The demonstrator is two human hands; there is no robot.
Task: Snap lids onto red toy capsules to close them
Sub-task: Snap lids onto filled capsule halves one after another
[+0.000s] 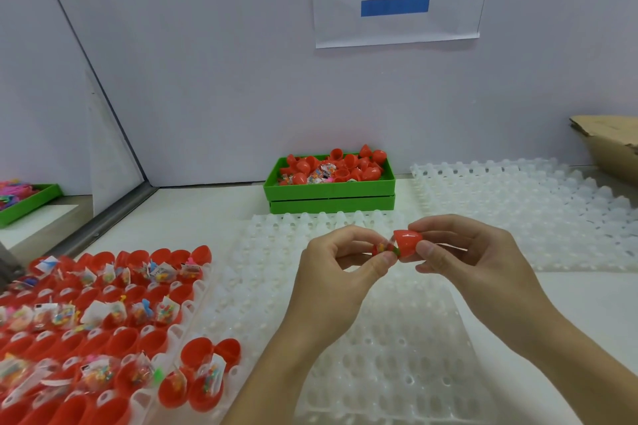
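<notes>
- Landmark = green bin [329, 188] of loose red halves, at back of worktop [207, 207].
- Both hands are raised just in front of the bin, over the empty white tray [390, 348].
- Left hand [340, 264]: fingers curled, pinching a capsule base [381, 248] w/ a toy packet inside; mostly hidden by fingertips.
- Right hand [459, 252]: thumb + fingers pinch the red lid [408, 242], open mouth facing left toward the base.
- Key relation: lid sits directly right of base, touching or nearly so; shared axis runs roughly left-right, parallel to the bin's front edge. Looks aligned, not yet snapped, by my read.
- Next move prob. a straight squeeze along that axis, hands toward each other; the packet edge could get caught in the seam.
- Filled, lidless capsules [103, 314] wait in a tray well left + nearer than the bin.
</notes>
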